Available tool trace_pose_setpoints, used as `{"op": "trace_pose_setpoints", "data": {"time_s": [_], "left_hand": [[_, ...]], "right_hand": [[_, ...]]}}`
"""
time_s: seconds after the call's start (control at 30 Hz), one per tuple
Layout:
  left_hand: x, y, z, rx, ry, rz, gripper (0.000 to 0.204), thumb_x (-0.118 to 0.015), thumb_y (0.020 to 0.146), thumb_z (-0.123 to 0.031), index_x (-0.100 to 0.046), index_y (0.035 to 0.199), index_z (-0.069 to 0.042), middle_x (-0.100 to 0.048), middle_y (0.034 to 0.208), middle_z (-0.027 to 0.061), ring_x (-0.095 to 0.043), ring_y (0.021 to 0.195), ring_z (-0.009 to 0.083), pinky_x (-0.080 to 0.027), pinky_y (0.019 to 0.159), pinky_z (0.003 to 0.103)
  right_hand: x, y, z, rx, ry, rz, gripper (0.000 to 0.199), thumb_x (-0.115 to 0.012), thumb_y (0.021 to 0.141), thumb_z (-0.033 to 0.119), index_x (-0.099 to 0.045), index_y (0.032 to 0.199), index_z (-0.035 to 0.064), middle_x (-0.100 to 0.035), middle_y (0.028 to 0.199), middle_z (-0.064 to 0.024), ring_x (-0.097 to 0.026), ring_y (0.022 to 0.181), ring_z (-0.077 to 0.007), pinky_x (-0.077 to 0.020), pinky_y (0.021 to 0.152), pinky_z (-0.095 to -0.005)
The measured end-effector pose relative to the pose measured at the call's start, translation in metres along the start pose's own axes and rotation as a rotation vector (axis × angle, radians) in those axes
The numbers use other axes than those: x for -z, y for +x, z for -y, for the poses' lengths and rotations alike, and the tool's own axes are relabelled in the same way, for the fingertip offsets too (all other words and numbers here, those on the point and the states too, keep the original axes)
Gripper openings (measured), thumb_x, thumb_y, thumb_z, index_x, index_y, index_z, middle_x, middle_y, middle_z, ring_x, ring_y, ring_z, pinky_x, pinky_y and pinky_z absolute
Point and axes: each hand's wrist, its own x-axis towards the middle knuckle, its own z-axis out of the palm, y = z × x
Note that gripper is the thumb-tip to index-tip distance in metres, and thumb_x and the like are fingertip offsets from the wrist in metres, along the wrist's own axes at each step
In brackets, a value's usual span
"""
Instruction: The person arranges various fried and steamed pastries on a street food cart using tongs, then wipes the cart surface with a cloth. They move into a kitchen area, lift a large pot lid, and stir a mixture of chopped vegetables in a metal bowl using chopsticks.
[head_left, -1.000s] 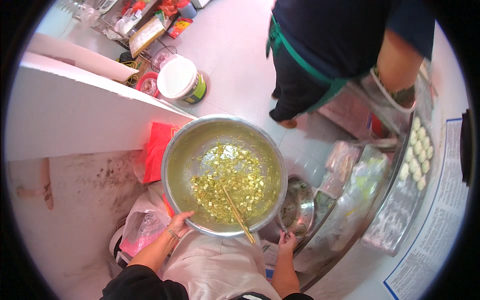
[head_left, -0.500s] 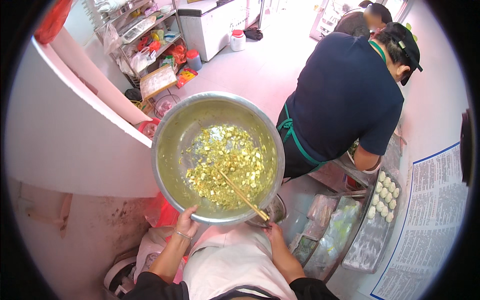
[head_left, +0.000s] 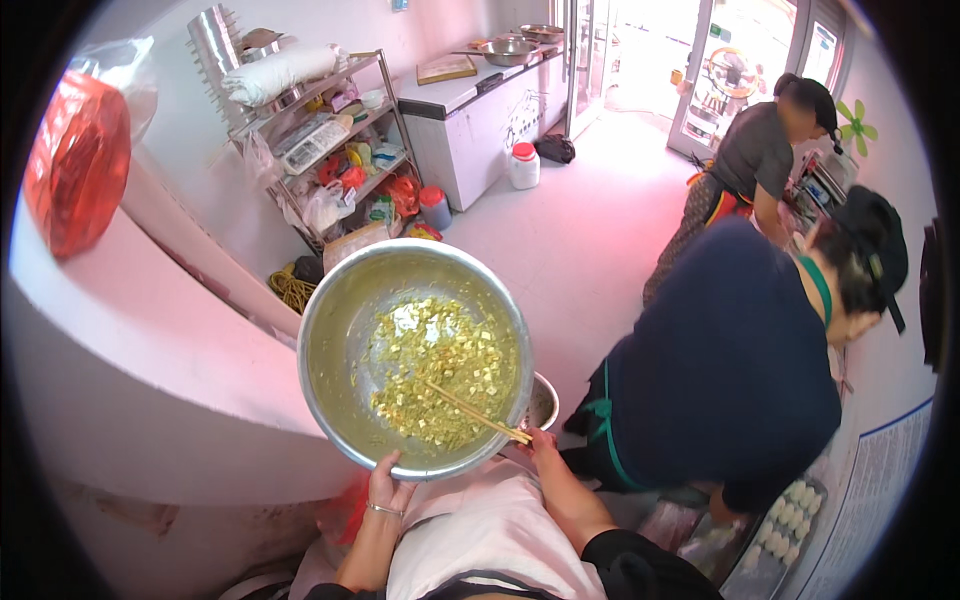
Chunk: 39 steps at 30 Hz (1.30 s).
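Note:
A large metal mixing bowl (head_left: 335, 345) is held in front of my light apron (head_left: 480, 530). Inside lies a chopped yellow-green filling (head_left: 440, 375) with small pale cubes. A pair of chopsticks (head_left: 475, 410) slants in it, their thick ends over the near right rim. My left hand (head_left: 388, 487) grips the near rim, thumb on top. My right hand (head_left: 541, 446) is closed at the near edge of a smaller metal bowl (head_left: 545, 402), close to the chopstick ends. The large bowl partly covers this smaller bowl, and some right fingers are hidden.
On the right a co-worker in dark blue (head_left: 720, 370) bends over, near a tray of white dough pieces (head_left: 785, 525). Another person (head_left: 745, 165) works farther back. A curved white partition (head_left: 200, 370) stands left. Beyond are a loaded shelf rack (head_left: 330, 140) and a white chest counter (head_left: 480, 130).
The view has tilted up, showing more of the room and door. The co-worker in blue has bent lower, one hand now down near the tray. Both bowls remain held.

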Motion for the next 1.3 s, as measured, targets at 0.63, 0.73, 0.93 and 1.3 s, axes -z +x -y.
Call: {"op": "trace_pose_setpoints", "data": {"time_s": [0.63, 0.73, 0.93, 1.3], "left_hand": [[0.014, 0.022, 0.025, -0.187, 0.072, 0.035, 0.032, -0.058, 0.08, -0.005, -0.051, 0.111, -0.001, -0.058, 0.105, 0.0121, -0.058, 0.098, 0.0287, -0.051, 0.085, 0.045], [0.017, 0.021, 0.017, -0.186, 0.114, 0.061, 0.029, -0.058, 0.08, -0.006, -0.052, 0.108, -0.002, -0.059, 0.104, 0.0113, -0.059, 0.096, 0.0283, -0.052, 0.084, 0.045], [0.023, 0.035, 0.015, -0.224, 0.186, 0.083, 0.02, -0.058, 0.08, -0.005, -0.056, 0.1, -0.003, -0.061, 0.096, 0.0092, -0.06, 0.092, 0.0266, -0.052, 0.082, 0.044], [0.015, 0.024, 0.018, -0.199, 0.256, 0.116, 0.01, -0.057, 0.082, -0.013, -0.056, 0.09, -0.008, -0.063, 0.078, 0.0055, -0.062, 0.062, 0.021, -0.043, 0.039, 0.031]], "right_hand": [[0.218, 0.03, 0.077, 0.251, 0.325, -0.252, 0.014, -0.064, 0.076, 0.01, -0.058, 0.087, 0.0035, -0.062, 0.074, -0.0085, -0.06, 0.06, -0.0201, -0.0503, 0.048, -0.0319], [0.254, 0.014, 0.06, 0.306, 0.361, -0.28, 0.014, -0.063, 0.076, 0.01, -0.058, 0.086, 0.0027, -0.062, 0.073, -0.0089, -0.061, 0.057, -0.0208, -0.05, 0.045, -0.0319], [0.333, 0.022, 0.002, 0.323, 0.504, -0.28, 0.013, -0.058, 0.076, 0.01, -0.057, 0.087, 0.0028, -0.062, 0.076, -0.0106, -0.062, 0.063, -0.0245, -0.055, 0.053, -0.0375], [0.363, 0.021, -0.059, 0.322, 0.741, -0.333, 0.011, -0.058, 0.076, 0.008, -0.059, 0.085, 0.0013, -0.063, 0.078, -0.0113, -0.063, 0.067, -0.0253, -0.0557, 0.06, -0.042]]}}
